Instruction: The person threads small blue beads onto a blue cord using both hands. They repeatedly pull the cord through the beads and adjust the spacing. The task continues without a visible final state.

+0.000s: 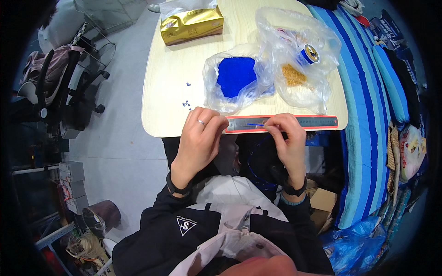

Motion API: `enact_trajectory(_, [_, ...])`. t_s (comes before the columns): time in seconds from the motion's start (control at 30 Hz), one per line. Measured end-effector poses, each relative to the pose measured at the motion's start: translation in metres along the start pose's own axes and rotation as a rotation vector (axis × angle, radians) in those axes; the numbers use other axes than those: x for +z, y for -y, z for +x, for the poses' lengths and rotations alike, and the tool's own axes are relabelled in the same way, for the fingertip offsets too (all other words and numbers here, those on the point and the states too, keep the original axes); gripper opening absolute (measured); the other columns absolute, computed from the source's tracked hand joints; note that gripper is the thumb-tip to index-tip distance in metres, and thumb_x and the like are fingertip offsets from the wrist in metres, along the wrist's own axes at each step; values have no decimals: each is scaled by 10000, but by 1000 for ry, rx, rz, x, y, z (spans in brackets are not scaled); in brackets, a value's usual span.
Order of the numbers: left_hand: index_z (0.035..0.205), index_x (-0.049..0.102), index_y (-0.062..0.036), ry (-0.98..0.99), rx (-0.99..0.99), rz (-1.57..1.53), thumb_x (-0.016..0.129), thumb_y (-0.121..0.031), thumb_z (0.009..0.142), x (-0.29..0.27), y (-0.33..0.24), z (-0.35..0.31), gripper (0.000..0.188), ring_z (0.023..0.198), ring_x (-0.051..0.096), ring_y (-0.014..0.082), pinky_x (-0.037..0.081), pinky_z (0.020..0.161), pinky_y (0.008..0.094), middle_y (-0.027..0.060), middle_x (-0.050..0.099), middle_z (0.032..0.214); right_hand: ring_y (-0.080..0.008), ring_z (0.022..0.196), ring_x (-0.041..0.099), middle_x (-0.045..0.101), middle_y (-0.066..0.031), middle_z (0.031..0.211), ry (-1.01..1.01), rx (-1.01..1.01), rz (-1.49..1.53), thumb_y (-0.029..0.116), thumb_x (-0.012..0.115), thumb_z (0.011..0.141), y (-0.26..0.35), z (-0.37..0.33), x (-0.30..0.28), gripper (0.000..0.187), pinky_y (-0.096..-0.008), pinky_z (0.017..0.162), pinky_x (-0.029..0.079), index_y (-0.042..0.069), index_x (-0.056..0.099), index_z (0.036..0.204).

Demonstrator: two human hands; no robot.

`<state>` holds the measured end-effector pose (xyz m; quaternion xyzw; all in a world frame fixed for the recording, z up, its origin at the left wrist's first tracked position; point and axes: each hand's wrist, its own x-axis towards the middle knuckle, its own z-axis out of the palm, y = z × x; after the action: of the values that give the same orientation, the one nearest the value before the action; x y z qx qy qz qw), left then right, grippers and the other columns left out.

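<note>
- While both hands sit at the near edge of the worktop [175, 69], centre of frame, the work is a thin blue strand [254, 124] lying on the metal ruler [317, 122].
- Ruler: long axis runs left-right along the worktop's lower edge, orange-red border, from mid-frame out to the right.
- Strand: same axis as the ruler, short visible run on its left part, between the two hands.
- Right hand [287, 138]: fingers pinched shut on the strand's right end, thumb and forefinger touching. It is the nearer hand, in contact with the strand.
- Left hand [201, 138]: fingers curled, tips pressed at the ruler's left end. Looks like it is steadying the ruler; whether it also grips the strand's left end, cannot tell. Ring on one finger.
- So the strand lies just left of the right fingertips and just right of the left ones, parallel to the ruler.
- A darker loop of beaded strand [258, 161] hangs below the worktop edge, under the right hand.
- Upper centre: open clear bag of blue beads [235, 76], just above the ruler.
- Right of it: clear bag with gold beads [293, 74] and a thread spool [309, 54].
- Loose blue beads [186, 102] on the worktop, left of the bead bag, above the left hand.
- Upper left of worktop: gold foil packet [191, 25], well apart from the hands.
</note>
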<state>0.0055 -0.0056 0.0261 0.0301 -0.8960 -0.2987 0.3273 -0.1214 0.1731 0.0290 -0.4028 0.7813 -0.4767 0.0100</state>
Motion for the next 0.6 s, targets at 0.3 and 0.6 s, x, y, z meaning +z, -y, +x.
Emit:
enact_trajectory(0.3, [925, 611, 6, -242, 46, 274, 633, 51, 734, 15, 3, 49, 198, 785, 535, 275, 438, 708, 350, 112, 574, 850, -141, 651, 533, 588, -73, 766, -163, 123, 112, -6, 628, 802, 2, -11, -1, 27, -244, 607, 426, -18, 603, 806])
enact_trajectory(0.6, [919, 649, 24, -183, -434, -885, 650, 30, 803, 29, -26, 15, 117, 743, 534, 89, 449, 664, 206, 52, 575, 884, -67, 692, 488, 562, -19, 801, -37, 260, 528, -3, 637, 824, 6, -22, 16, 68, -197, 652, 407, -27, 580, 852])
